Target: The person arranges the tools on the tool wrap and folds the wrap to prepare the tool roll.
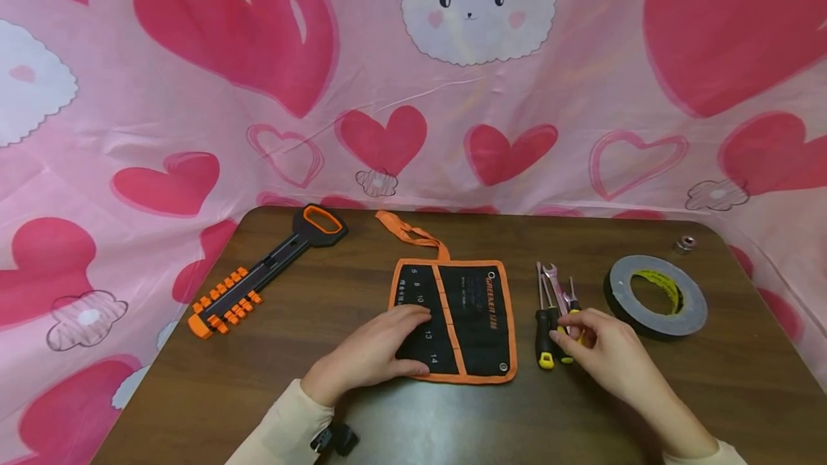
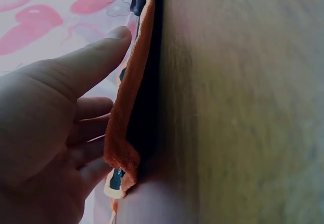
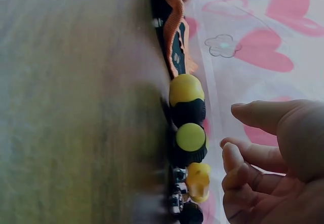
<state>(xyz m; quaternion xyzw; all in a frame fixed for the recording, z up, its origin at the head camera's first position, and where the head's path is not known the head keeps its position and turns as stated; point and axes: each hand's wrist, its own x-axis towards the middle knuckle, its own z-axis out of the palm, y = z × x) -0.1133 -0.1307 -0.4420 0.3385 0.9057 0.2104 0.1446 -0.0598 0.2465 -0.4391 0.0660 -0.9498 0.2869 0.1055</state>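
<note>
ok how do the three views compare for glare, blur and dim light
Head view: bright, with a pale sheen on the brown wood-grain table at bottom centre; left wrist view: dim, the bare left hand in shadow; right wrist view: table blurred, yellow-and-black screwdriver handles sharper.

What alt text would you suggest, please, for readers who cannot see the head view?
A person's left hand is over a black, orange-trimmed tool pouch, their right hand over screwdrivers and a wrench, on a wood-grain table. A black-and-orange rack lies at left, a tape roll at right.
</note>
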